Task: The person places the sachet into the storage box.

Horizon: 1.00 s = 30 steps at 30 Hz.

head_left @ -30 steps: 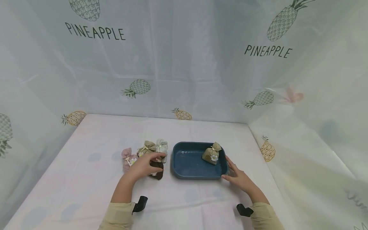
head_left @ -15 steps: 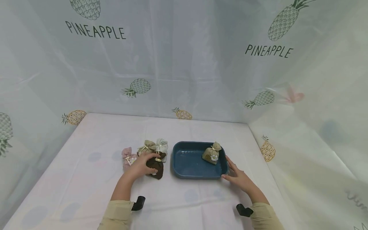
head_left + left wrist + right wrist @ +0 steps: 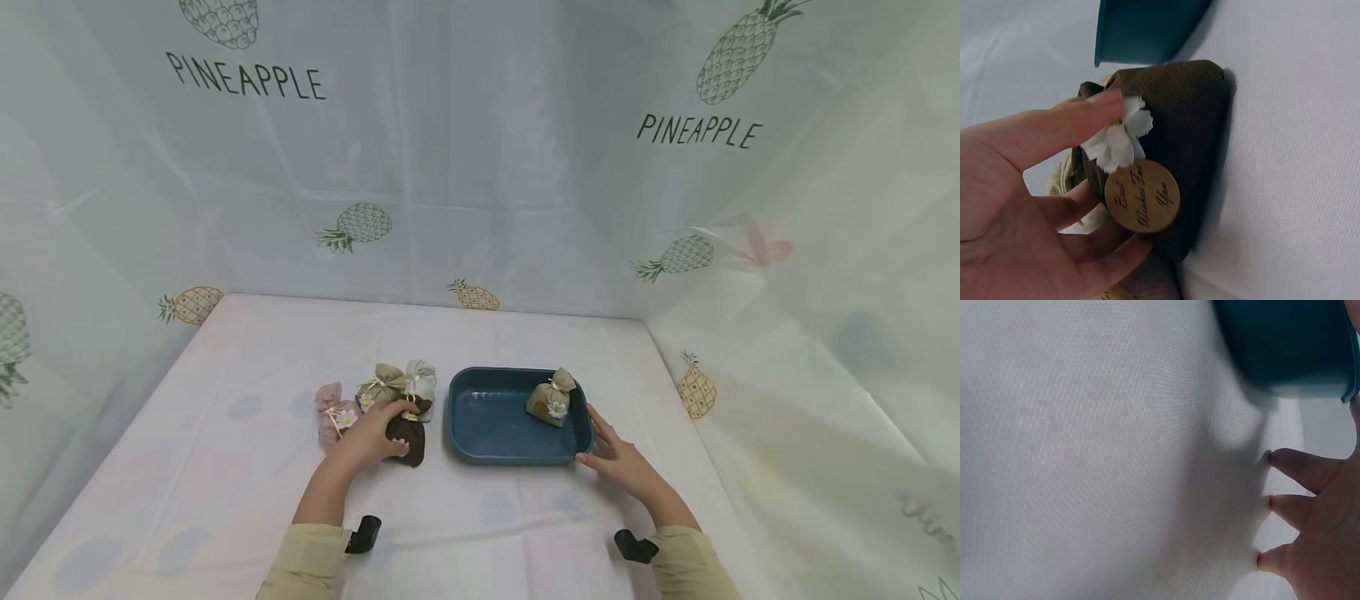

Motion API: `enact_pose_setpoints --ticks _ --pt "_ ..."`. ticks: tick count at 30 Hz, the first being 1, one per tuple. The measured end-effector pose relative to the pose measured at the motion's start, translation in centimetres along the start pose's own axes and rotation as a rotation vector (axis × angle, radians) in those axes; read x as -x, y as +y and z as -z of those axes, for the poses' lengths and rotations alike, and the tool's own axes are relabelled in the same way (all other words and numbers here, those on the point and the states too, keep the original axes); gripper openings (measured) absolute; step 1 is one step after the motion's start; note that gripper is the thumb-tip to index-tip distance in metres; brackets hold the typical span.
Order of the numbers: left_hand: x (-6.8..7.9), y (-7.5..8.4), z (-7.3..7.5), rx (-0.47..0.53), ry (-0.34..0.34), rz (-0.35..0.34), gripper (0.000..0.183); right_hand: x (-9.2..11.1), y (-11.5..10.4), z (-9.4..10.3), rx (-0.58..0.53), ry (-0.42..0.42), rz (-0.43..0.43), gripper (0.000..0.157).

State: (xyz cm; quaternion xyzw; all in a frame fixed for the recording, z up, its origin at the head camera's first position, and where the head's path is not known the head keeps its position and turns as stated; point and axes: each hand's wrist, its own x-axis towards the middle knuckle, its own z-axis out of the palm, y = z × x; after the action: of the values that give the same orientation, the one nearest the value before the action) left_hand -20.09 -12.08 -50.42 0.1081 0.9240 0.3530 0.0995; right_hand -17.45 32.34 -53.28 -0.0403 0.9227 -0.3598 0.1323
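A pale cloth-covered table (image 3: 450, 537) bears everything; on it sits a blue tray (image 3: 487, 427), which looks stiff and smooth-walled, likely slippery on the inside and best steadied by a corner or rim; the right hand (image 3: 626, 467) touches its near right corner, thumb and fingers spread fairly straight, a wide, light contact rather than a clasp.

The left hand (image 3: 366, 437) holds the brown pouch (image 3: 409, 440), thumb on its front and fingers bent at its edge, a fairly narrow grip; this pouch is left of the tray, well short of its wall, and whether it is lifted at all I cannot tell; it looks soft, stuffed and probably light, its matt woven cloth likely to give under a pinch and not to slide; the full body or the gathered neck seems the surest hold.

Close about it are a pink pouch (image 3: 328, 400), a tan pouch (image 3: 385, 381) and a white pouch (image 3: 421, 381); a second tan one leans inside the tray's right end.

Smallest are the round tag (image 3: 1142, 197) and the white flower (image 3: 1121, 145); the thumb lies against the petals, which look flimsy and could bend or pull loose, so the plain cloth beside them is kinder to grip.
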Motion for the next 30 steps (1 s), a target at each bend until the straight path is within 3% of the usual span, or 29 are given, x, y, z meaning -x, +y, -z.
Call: enact_pose_setpoints --ticks 9,16,24,30 --pt "0.3 0.2 -0.3 -0.002 0.034 0.001 0.052 -0.1 0.0 -0.1 -0.009 0.003 0.025 0.087" --pt "0.2 0.7 0.3 0.068 0.054 -0.025 0.051 0.0 0.0 -0.1 -0.015 0.008 0.041 0.087" --pt "0.0 4.0 2.4 0.065 0.103 -0.162 0.049 0.0 0.1 -0.1 -0.014 0.014 0.037 0.087" --pt "-0.6 7.3 1.3 0.05 0.045 -0.209 0.05 0.1 0.2 -0.1 -0.006 0.013 0.038 0.087"
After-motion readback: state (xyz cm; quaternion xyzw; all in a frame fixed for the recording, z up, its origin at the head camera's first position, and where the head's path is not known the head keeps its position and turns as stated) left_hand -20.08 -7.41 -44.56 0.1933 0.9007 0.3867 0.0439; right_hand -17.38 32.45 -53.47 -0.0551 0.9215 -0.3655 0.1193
